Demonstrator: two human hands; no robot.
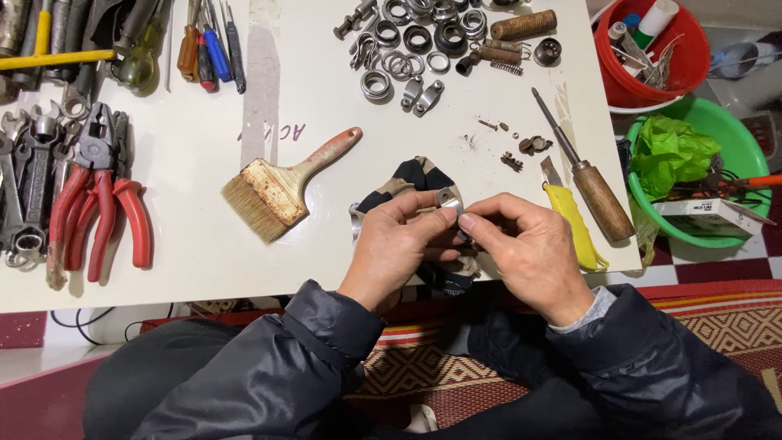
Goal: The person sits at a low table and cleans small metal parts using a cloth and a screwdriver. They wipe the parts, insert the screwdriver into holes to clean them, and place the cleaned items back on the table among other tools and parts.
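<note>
Metal part (447, 200), small and silvery, is pinched between both hands at the table's near edge; most of it is covered by fingertips, so exact shape can't be made out. Left hand (399, 240) is closed on it w/ thumb and forefinger, right hand (521, 244) is clamped on it from the other side. A striped dark/tan cloth (415, 181) is seen under the hands, largely hidden by them; a second silvery piece (355, 220) is half covered at the left wrist side.

Yellow utility knife (574, 224) is partly blocked by the right hand, just beside a wood-handled screwdriver (586, 171). A worn paintbrush (281, 186) is laid left of the cloth, well apart from the hands. Rings and bearings (407, 41) are piled at the far edge, some cut off by the frame top. Red-handled pliers (102, 204) and spanners (20, 187) are lined up far left, partly cropped. White table (204, 253) is overhung right by a red tub (652, 57) and green basin (729, 138), both cut off, contents cluttered & hard to tell
</note>
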